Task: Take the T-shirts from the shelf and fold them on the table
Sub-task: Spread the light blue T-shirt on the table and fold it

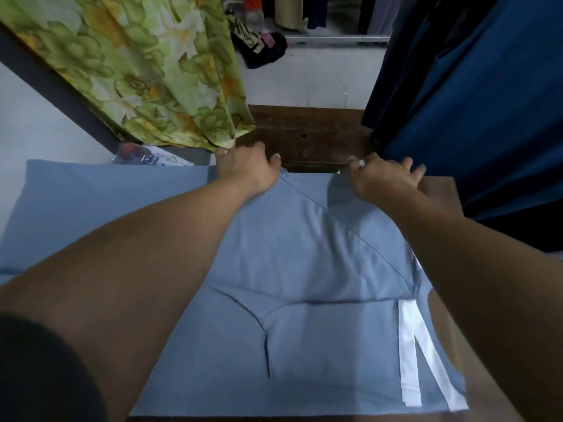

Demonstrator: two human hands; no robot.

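I am working on the blue T-shirt, which is lying spread on the table with its far edge at the table's far side and its near edge just below me. A white strip is showing on the shirt's right side, near the front; I cannot tell whether it is a label or trim.

My left hand is gripping the far edge of the shirt with fingers curled over the cloth. My right hand is pinching the same edge further right, thumb and fingers closed on the fabric. Both arms are reaching fully forward across the shirt.

I judge the step in hand to be squaring the far edge before the fold. To do it well, I am keeping both hands level so the edge stays straight, and pulling evenly so the diagonal creases across the chest flatten out. The left part of the shirt is extending well beyond my left hand, so it needs smoothing too.

A green flowered cloth is hanging just beyond the left hand, and a dark blue garment is hanging close beside the right; I am keeping the shirt clear of both.
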